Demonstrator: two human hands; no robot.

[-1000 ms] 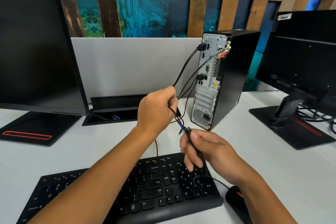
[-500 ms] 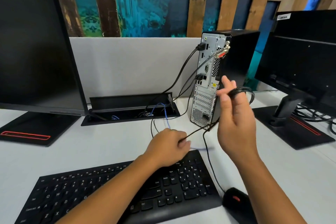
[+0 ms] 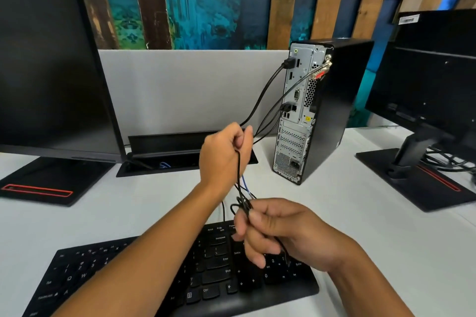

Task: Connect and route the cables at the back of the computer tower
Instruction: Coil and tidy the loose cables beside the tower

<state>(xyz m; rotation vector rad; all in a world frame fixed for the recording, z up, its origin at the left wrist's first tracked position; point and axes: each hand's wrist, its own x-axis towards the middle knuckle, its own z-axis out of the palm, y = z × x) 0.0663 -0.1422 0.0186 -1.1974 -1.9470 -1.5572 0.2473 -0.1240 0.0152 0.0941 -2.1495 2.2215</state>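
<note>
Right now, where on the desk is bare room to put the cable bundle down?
Bare desk lies between the keyboard and the right monitor base, and between the keyboard and the left monitor base. Crowded: by the tower, where cables hang.

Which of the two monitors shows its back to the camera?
The right monitor: its rear panel carries a white label sticker, with cables by its stand. The left monitor shows its dark screen.

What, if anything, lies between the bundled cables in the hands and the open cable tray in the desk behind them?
Nothing visible does: the left hand holds the cables right before the cable tray, with only bare desk beneath.
</note>
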